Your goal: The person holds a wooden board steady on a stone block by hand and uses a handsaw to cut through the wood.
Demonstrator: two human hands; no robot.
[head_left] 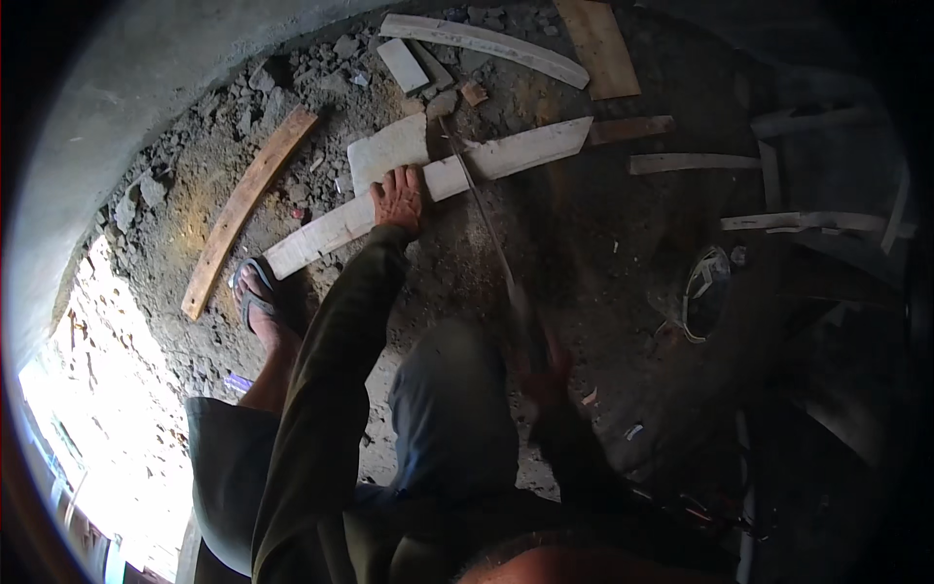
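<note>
A long white-faced board lies slantwise across the ground in front of me. My left hand presses down on it from above, its bent fingers gripping over the far edge. In my right hand, shadowed and slightly blurred, is the handle of a handsaw. The thin saw blade crosses the board to the right of my left hand, its tip past the far edge. Against the board's far side, beside my left fingers, rests a pale flat slab. My foot in a sandal is at the board's left end.
A brown plank lies at the left. Farther off are a curved-looking white strip, a small white block and a plywood piece. Wood strips and a clear container lie right. Rubble lines the wall.
</note>
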